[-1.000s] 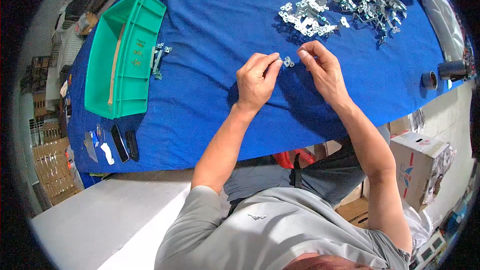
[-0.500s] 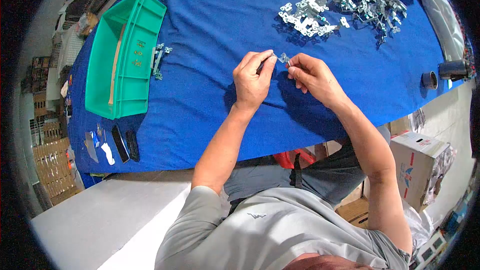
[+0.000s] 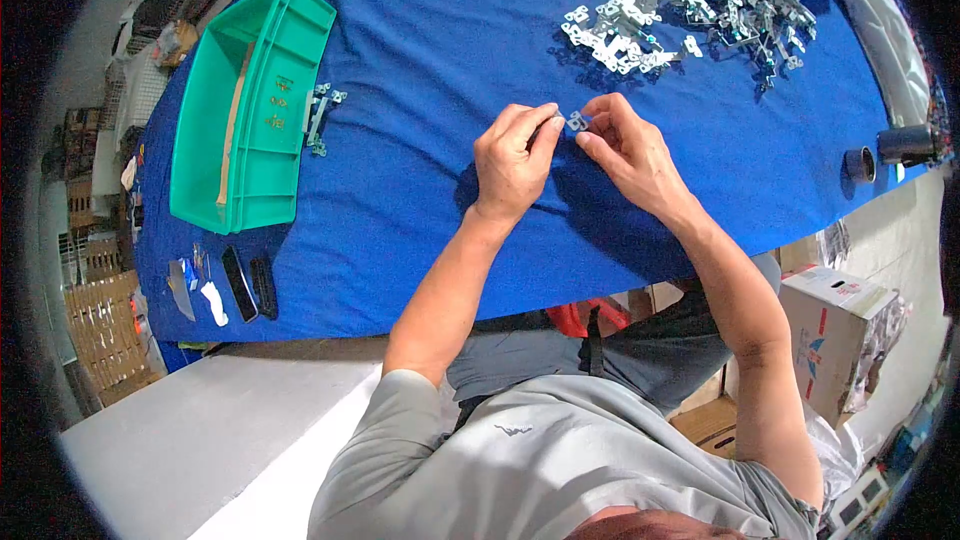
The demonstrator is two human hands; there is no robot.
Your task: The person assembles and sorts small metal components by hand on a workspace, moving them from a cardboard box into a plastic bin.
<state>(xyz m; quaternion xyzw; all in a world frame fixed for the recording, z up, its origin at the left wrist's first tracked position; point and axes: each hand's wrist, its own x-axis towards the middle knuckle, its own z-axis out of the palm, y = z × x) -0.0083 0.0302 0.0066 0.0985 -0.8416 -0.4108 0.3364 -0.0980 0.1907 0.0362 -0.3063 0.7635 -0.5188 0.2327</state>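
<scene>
Metal bracket: at the upper centre of the frame, between the two hands.
Slip risk: a loosened or uneven pinch could, I judge, let it twist or drop onto the blue cloth.
Mix-up risk: flicked toward the upper right, it could get lost among the similar pieces of the metal pile.
Bracket's look: small, silvery, shiny, apparently with holes; finer detail too small to tell.
Left hand: thumb and fingertips appear clamped on the bracket's left end.
Right hand: curled close by its right end; cannot tell whether the fingers grip it.
</scene>
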